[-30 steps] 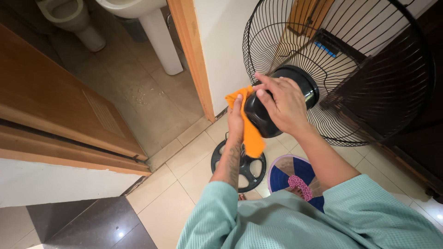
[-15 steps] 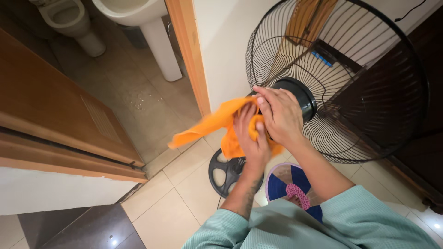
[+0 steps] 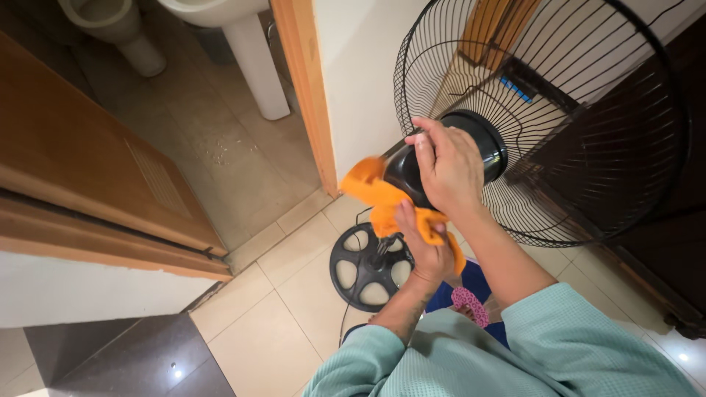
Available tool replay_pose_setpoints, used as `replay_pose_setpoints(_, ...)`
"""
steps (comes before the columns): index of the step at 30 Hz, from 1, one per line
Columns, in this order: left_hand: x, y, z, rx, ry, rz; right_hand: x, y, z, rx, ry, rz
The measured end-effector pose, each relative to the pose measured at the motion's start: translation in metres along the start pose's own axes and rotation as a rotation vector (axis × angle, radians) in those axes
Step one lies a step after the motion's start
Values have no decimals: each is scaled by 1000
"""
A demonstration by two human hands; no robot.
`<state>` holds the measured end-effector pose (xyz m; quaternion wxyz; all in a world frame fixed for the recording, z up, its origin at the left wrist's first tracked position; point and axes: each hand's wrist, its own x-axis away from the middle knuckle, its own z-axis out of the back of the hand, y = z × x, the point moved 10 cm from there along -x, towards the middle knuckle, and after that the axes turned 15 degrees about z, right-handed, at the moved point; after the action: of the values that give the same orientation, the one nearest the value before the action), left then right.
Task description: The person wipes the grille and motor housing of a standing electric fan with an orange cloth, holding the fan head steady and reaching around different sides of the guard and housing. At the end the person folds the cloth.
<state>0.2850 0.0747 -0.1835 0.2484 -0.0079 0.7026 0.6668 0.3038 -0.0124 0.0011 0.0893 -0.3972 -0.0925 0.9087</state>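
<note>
A black pedestal fan stands before me, its wire cage (image 3: 588, 132) tilted away and its black motor housing (image 3: 401, 173) facing me. My right hand (image 3: 448, 165) rests on top of the housing, fingers wrapped over it. My left hand (image 3: 423, 246) grips an orange cloth (image 3: 375, 195) and presses it against the underside and back of the housing. The fan's round black base (image 3: 353, 268) sits on the beige tile floor below.
An open wooden door (image 3: 81, 162) stands at the left, leading to a bathroom with a white sink pedestal (image 3: 254, 62) and a toilet (image 3: 118, 26). A wooden door frame (image 3: 309, 88) rises beside the fan. Dark furniture (image 3: 662, 242) is at the right.
The orange cloth hung loose and spread out half a second ago; now it is bunched against the housing. My right hand has stayed on top of the motor.
</note>
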Motion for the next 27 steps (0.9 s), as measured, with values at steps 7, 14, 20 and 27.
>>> replay_pose_setpoints(7,-72,-14,18,355,-77,202,0,-6,1,25,-6,57)
replay_pose_setpoints(14,-71,-8,22,505,10,392,2,-4,-2,-22,-44,-11)
replay_pose_setpoints(20,-39,-13,25,280,31,320,1,-10,-3,-24,-23,15)
replay_pose_setpoints(27,-138,-27,7,543,-447,553,4,-13,0,-20,21,28)
